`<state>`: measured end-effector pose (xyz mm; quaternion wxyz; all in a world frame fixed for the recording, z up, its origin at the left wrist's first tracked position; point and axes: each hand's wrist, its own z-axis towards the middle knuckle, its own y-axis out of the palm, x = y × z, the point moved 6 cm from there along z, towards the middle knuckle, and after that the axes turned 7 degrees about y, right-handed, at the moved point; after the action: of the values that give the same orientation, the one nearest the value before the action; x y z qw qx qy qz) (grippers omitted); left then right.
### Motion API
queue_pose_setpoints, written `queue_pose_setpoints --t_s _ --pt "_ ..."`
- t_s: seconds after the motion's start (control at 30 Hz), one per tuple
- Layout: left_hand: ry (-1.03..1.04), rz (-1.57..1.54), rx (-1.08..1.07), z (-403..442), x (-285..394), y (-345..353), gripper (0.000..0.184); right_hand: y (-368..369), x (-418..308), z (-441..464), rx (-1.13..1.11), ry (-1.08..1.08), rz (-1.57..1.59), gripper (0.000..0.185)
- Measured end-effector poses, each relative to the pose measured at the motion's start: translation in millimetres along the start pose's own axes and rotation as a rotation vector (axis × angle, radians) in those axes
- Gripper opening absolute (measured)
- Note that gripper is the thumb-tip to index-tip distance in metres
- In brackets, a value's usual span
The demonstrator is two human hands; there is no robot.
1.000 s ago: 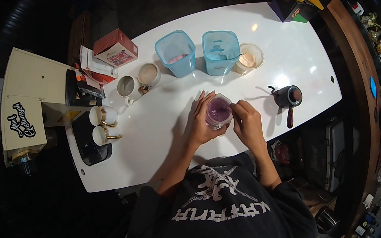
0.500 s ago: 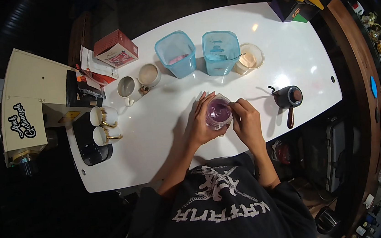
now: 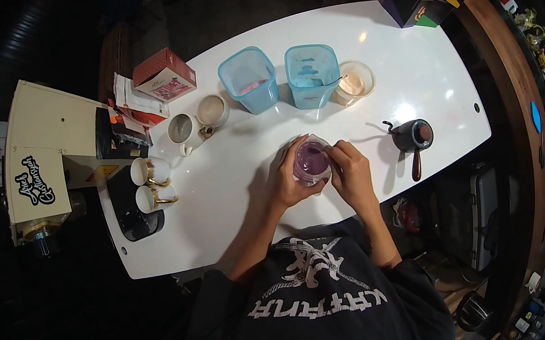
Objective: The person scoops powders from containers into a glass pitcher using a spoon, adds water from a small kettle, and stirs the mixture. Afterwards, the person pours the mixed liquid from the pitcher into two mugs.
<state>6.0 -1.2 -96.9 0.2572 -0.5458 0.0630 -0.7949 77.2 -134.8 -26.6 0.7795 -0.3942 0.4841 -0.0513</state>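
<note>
My left hand [image 3: 291, 180] is wrapped round the side of a clear cup [image 3: 308, 181] that holds a purple liquid [image 3: 312, 161]. Over the cup's right rim, my right hand [image 3: 351, 170] is closed in a pinch on a thin spoon [image 3: 322, 150]. The spoon's lower end dips into the liquid, and most of its handle is hidden by my fingers. Both hands are just above the near part of the white table [image 3: 222, 194].
Two blue plastic tubs [image 3: 249, 80] and a container of pale powder [image 3: 355, 83] stand beyond my hands. A dark gooseneck kettle [image 3: 412, 135] is to the right. Several mugs [image 3: 183, 129], a red box [image 3: 165, 75] and a cream machine [image 3: 53, 138] are on the left.
The spoon end has shifted slightly inside the cup, and the liquid's surface looks different. Both hands keep their hold. The whole view has tilted a little.
</note>
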Motion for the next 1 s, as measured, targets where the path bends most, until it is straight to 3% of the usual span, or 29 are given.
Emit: queue_pose_setpoints --t_s 0.3,0.43,0.73,1.0 --pt "-0.008 0.042 0.021 2 4 -3 0.095 -5 -7 -6 -0.181 -0.03 -0.043 0.013" --pt "0.017 0.046 0.008 1 2 -1 0.096 -11 2 -3 -0.004 0.015 -0.041 0.01" --pt "-0.012 0.026 0.044 -1 -3 0 0.093 -4 -7 -7 -0.161 -0.07 -0.023 0.008" --pt "0.026 0.11 0.003 0 0 -1 0.097 -6 2 -10 -0.005 0.087 0.042 0.004"
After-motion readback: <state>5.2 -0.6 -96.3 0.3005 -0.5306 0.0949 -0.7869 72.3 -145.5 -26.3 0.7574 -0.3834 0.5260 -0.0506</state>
